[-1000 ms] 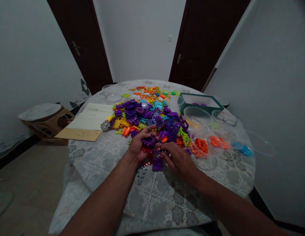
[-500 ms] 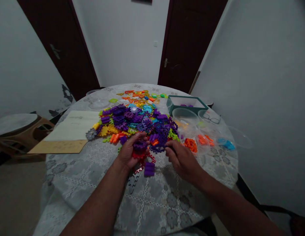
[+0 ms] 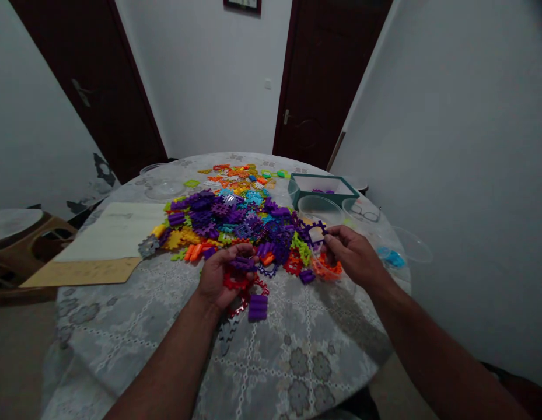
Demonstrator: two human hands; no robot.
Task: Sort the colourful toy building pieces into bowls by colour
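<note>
A mixed heap of plastic gear-shaped building pieces (image 3: 205, 221), mostly purple, covers the middle of the table. At its near edge, my left hand (image 3: 220, 277) is curled palm up around a purple gear piece (image 3: 243, 263). Red gear pieces (image 3: 235, 281) show just under that piece; whether the hand holds them too, I cannot tell. My right hand (image 3: 352, 251) pinches a purple open-centred gear frame (image 3: 315, 226) and holds it up over a clear container (image 3: 317, 262) with orange pieces. A purple ridged block (image 3: 258, 307) and a grey toothed piece (image 3: 227, 335) lie in front of my left hand.
A green-edged white box (image 3: 325, 198) with a few purple pieces stands at the back right. Several clear round containers surround it, one with blue pieces (image 3: 391, 256). Eyeglasses (image 3: 367, 214) lie at the right. Cream paper (image 3: 117, 230) and a brown envelope (image 3: 82, 273) lie at the left.
My right hand has moved right and lifted the purple gear frame away from the heap's near edge. My left hand keeps its purple piece, now turned more edge-on. The view has shifted slightly.
</note>
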